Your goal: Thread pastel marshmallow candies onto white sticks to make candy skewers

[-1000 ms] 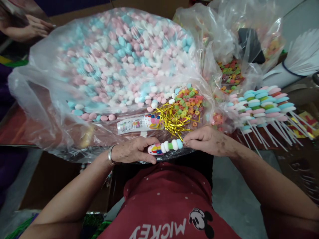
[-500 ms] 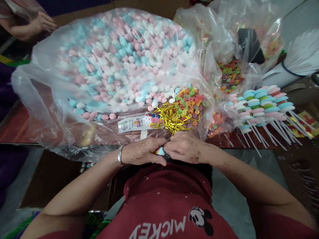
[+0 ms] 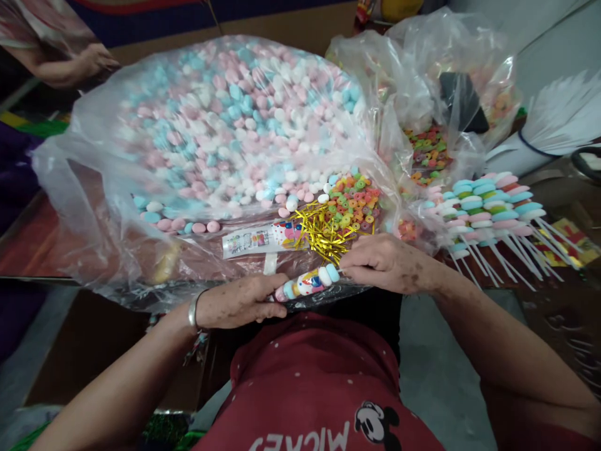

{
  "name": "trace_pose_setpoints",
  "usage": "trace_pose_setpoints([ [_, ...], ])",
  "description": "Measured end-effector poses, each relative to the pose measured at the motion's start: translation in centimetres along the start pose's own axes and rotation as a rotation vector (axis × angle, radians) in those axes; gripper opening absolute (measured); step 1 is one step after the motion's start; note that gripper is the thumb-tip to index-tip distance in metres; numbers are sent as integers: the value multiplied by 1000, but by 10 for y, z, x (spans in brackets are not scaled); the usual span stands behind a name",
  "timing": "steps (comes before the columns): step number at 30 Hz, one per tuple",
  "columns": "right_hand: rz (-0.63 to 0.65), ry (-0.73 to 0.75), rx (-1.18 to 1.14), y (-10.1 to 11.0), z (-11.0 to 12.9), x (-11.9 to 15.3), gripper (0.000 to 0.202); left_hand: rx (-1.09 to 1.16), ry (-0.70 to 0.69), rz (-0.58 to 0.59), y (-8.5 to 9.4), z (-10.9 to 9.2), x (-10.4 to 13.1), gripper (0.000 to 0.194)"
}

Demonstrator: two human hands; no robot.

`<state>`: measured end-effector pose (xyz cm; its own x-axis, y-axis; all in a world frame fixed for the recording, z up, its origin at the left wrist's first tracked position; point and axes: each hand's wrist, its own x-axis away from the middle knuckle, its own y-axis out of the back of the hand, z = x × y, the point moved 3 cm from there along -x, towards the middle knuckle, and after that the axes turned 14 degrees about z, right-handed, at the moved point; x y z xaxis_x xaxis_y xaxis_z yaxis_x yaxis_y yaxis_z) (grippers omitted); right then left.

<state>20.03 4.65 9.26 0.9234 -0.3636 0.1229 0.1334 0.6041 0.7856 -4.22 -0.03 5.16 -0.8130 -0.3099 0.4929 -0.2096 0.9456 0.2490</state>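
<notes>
A marshmallow skewer (image 3: 308,282) in a printed clear wrapper lies slanted between my two hands, with pink, white and blue pieces showing. My left hand (image 3: 239,300) is closed around its lower left end. At the upper right end, just past the blue piece, the fingers of my right hand (image 3: 389,263) are pinched together; the exact part between them is hidden. Behind the skewer lie a flat printed wrapper (image 3: 248,241), a heap of gold twist ties (image 3: 323,235) and a pile of coloured gummy rings (image 3: 359,197).
A big clear bag of pastel marshmallows (image 3: 225,125) fills the table's back. Finished marshmallow sticks (image 3: 493,207) are stacked at right, near a container of white sticks (image 3: 526,138). A dark phone-like object (image 3: 462,103) rests on bags behind. Another person's hand (image 3: 96,59) shows at upper left.
My hands have moved apart, the left one leftward and the right one rightward and up. The wrapped skewer, mostly covered before, now shows between them.
</notes>
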Motion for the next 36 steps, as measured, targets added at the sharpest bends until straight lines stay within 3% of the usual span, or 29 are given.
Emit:
trace_pose_setpoints([
  [5, -6, 13, 47, -8, 1, -6, 30, -35, -93, -108, 5, -6, -7, 39],
  [12, 131, -84, -35, -33, 7, -28, 20, -138, -135, -124, 0, -14, -27, 36],
  [17, -93, -132, 94, -10, 5, -16, 24, 88, -89, -149, 5, -18, -22, 36],
  [21, -169, -53, 177, 5, 2, -5, 34, 275, -33, -134, 5, -26, -21, 39],
  [24, -174, 0, 159, 10, 0, -3, 34, 380, -67, -177, 3, -30, -25, 46],
  [27, -94, 41, 119, 10, 0, -7, 31, 400, -42, -227, -2, -29, -30, 47],
  [33, 46, 101, 96, -9, 6, -25, 29, 320, -78, -318, -11, -25, -37, 57],
  [36, -118, 96, 93, -10, 12, -29, 27, 388, -118, -382, -13, -22, -36, 59],
])
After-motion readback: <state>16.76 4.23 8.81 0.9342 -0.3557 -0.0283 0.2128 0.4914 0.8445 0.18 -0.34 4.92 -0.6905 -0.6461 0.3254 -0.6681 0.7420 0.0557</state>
